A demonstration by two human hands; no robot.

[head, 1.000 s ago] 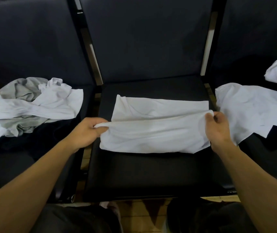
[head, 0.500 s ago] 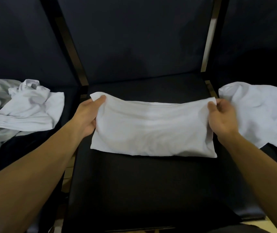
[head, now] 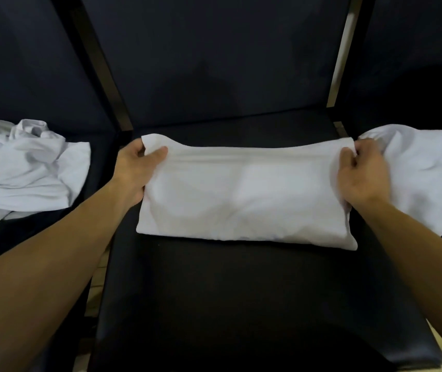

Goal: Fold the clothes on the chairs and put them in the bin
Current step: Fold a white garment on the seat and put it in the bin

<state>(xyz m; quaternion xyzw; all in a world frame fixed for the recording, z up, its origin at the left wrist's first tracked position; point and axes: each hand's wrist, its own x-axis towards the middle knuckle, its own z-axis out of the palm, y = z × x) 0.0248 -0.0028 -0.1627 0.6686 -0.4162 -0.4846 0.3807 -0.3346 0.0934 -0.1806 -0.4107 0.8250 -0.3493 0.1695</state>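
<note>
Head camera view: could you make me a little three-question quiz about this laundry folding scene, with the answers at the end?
1. True or false: the left hand and the right hand each pinch a far corner of the folded white garment.
2. Which seat does that garment lie on? A) left chair B) middle chair C) right chair
3. Fill in: the crumpled grey and white clothes lie to the person's ____, while a spread white shirt lies on the other side.

Key: 1 true; 2 B; 3 left.
</note>
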